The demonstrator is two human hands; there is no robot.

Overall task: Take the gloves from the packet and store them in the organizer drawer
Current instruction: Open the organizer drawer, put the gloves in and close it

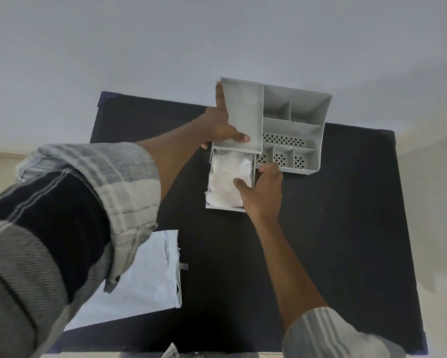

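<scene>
1. Here the left hand (218, 125) braces the grey organizer (292, 125) — fingers spread flat up its left wall, thumb lying on the tall left compartment — most likely so the unit does not slide on the dark counter (346, 228) while the drawer is worked.
2. The right hand (262, 191) grips the drawer (223, 207) at its right front corner, thumb over the rim and onto the contents, fingers along the outer side; the hold suits pushing the drawer in.
3. The drawer stands pulled out toward the person and holds the gloves (229, 177), a crumpled white bundle that fills it.
4. The organizer's other compartments, some with perforated floors, look empty.
5. The white packet (145, 280) lies flat near the counter's front left, torn open, well apart from the organizer — apparently emptied.
</scene>
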